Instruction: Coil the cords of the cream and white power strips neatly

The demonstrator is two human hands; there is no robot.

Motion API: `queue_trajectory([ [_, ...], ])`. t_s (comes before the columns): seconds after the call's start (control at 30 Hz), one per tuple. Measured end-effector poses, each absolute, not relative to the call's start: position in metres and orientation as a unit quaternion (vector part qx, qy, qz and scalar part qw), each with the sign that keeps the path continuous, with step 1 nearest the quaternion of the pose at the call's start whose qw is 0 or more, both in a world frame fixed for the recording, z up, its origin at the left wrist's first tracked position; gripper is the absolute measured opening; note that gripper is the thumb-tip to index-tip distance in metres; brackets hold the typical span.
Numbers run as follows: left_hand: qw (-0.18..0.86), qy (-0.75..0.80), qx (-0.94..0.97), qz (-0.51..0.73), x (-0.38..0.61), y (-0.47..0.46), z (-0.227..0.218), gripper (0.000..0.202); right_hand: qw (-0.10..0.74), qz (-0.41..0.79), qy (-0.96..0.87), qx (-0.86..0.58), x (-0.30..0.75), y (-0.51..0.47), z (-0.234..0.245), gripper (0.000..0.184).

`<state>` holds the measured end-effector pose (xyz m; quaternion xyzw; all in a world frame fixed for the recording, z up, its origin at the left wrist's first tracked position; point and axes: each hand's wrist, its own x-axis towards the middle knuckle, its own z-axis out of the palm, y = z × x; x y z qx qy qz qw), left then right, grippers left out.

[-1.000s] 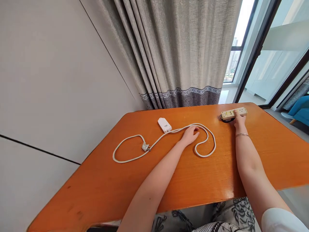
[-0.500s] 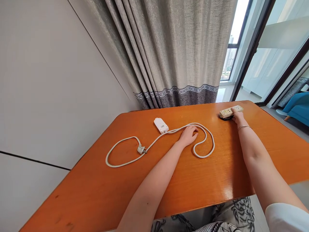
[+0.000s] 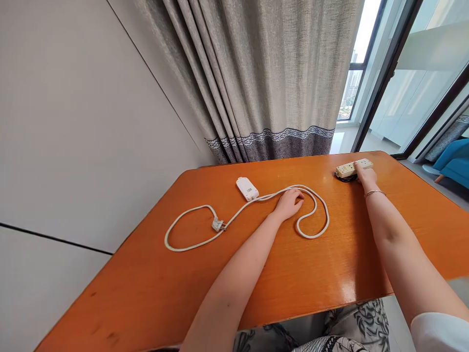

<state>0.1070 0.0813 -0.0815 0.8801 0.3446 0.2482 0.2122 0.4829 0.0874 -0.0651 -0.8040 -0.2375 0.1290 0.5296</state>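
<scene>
My right hand (image 3: pixel 366 177) grips a cream power strip (image 3: pixel 346 170) near the table's far right corner, with the thumb on top and the other fingers mostly hidden. A dark cord (image 3: pixel 346 179) lies bunched against the strip's near side. My left hand (image 3: pixel 289 203) rests on the table with fingers loosely bent and the thumb apart, touching or just beside a white cable (image 3: pixel 327 215). That cable curls in a loop to the right of this hand. To the left, it runs to a white power strip (image 3: pixel 247 188) lying face down and to a plug (image 3: pixel 217 224).
The orange wooden table (image 3: pixel 293 283) has its front edge close to my lap. A grey curtain (image 3: pixel 278 73) hangs behind it, and a pale wall panel (image 3: pixel 73 122) borders the left. Beyond the right side are a glass door and a blue chair (image 3: pixel 456 164).
The whole view has shifted slightly, moving everything a little to the right in the picture. Both hands keep their places by the cable and the cream power strip.
</scene>
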Motion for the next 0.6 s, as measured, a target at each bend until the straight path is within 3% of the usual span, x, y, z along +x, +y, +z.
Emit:
queue_trajectory([
  [0.27,0.212,0.343,0.882,0.246,0.108,0.082,-0.081,0.012,0.485,0.066,-0.175,-0.854,0.466,0.076,-0.058,0.096],
  [0.6,0.211,0.341,0.88,0.253,0.108,0.081,-0.081,0.013,0.51,0.014,-0.184,-0.84,0.446,0.071,-0.064,0.083],
])
